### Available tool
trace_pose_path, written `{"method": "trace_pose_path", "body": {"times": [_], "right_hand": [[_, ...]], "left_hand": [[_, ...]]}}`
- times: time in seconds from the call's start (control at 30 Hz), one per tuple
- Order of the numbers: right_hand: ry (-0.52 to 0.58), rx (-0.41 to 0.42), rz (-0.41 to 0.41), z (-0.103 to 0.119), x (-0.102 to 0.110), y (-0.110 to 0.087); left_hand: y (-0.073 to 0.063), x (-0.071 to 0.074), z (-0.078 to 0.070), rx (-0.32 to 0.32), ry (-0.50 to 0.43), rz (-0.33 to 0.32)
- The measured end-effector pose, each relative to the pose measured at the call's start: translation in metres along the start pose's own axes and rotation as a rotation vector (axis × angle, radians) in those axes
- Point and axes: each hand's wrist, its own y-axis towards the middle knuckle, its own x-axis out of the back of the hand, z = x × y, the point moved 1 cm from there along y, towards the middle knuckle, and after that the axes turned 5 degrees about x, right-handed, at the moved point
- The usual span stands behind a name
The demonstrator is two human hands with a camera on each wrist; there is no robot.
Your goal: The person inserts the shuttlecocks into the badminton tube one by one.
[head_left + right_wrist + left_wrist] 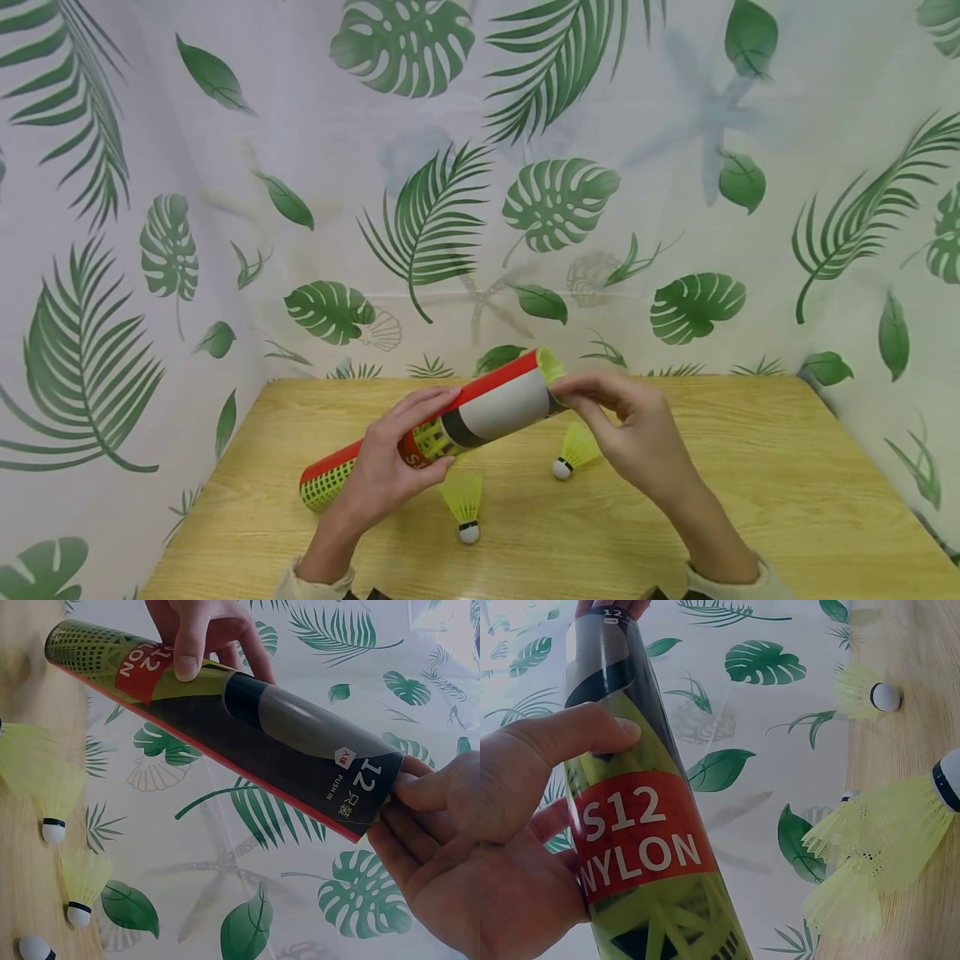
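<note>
A shuttlecock tube (506,407), red, grey and yellow-green with "S12 NYLON" lettering, is held at a slant above the table, its mouth up toward the right. My left hand (386,458) grips it around the middle, thumb on the near side, as the left wrist view also shows. At the mouth, my right hand (637,429) pinches the rim between thumb and fingers; some of its fingertips are hidden at the opening. Below the tube lies a yellow shuttlecock (467,504) with a white tip, and another shuttlecock (576,450) lies near the right hand.
The wooden table (780,483) carries several shuttlecocks, including one (79,889) seen in the right wrist view. A white cloth (480,275) printed with green leaves hangs along the back and both sides of the table.
</note>
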Motion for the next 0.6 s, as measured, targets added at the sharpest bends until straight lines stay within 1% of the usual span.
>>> {"method": "trace_pose_path", "body": {"times": [0.1, 0.27, 0.37, 0.43, 0.5, 0.6], "right_hand": [[-0.007, 0.012, 0.039, -0.0004, -0.0005, 0.0031], [0.015, -0.022, 0.124, -0.0031, -0.0017, 0.0061], [0.027, -0.033, 0.144, -0.0051, -0.0021, 0.0063], [0.035, -0.035, 0.129, -0.0058, -0.002, 0.0062], [0.053, -0.043, 0.092, -0.0052, -0.0014, 0.0062], [0.124, -0.013, -0.01, -0.0047, 0.0009, 0.0057]], "left_hand": [[-0.0002, 0.0013, 0.0009, 0.007, 0.01, -0.007], [-0.0009, 0.0036, 0.0027, 0.006, 0.02, -0.017], [-0.0013, 0.0041, 0.0039, 0.002, 0.036, -0.019], [-0.0013, 0.004, 0.005, -0.001, 0.04, -0.02], [-0.0016, 0.0041, 0.0061, -0.001, 0.032, -0.025], [-0.0019, 0.0062, 0.008, -0.005, 0.005, -0.039]]}}
